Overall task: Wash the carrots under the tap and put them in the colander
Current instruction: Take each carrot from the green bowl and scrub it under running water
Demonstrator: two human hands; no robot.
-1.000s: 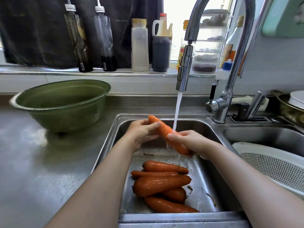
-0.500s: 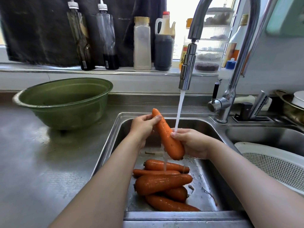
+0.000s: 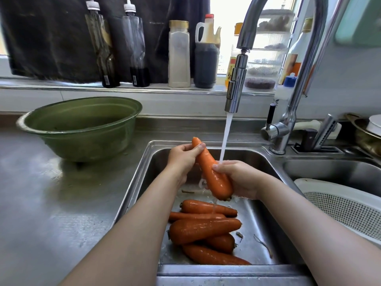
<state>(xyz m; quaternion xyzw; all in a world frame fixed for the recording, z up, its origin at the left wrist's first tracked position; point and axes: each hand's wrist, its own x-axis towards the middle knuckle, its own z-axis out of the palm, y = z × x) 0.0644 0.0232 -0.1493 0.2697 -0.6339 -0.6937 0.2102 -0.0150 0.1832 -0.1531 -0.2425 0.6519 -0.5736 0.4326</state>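
Carrot (image 3: 210, 172) is standing steeply over the sink (image 3: 253, 155), tip up-left, left hand (image 3: 182, 159) pinching the tip and right hand (image 3: 242, 178) gripping the thick end (five more carrots (image 3: 204, 230) are lying below).

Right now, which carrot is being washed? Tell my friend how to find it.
Find the steel sink under the tall tap. Where its stream lands, the left hand and right hand hold one carrot, thin end up. It is the only one lifted up; the other carrots lie piled on the sink floor.
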